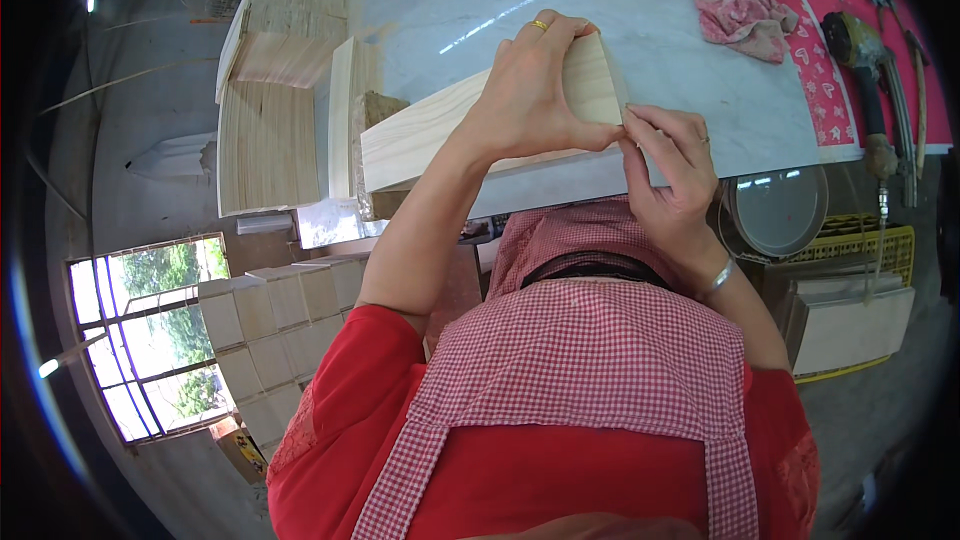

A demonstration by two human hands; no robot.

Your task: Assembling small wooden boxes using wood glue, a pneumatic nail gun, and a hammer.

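Observation:
A long, pale wooden box-like piece [420, 145] lies slanted on the table, its right end raised toward my hands. My left hand [525, 90] spans that right end, with the thumb at the near corner and the fingers over the far edge, gripping it. At the near right corner, my right hand [670, 155] has thumb and forefinger pinched together, touching or almost touching the left thumb tip. Whatever sits in that pinch is too small to make out. Beneath the left end of the piece is a rough brown block [380, 202], partly covered.
Tall stacks of thin wooden boards [270, 140] stand at the left. A pink rag [740, 15] lies on the pale tabletop [430, 10]. A nail gun [860, 60] with a hose rests at the right edge. Below it are a round tin [780, 210] and a yellow crate [900, 250].

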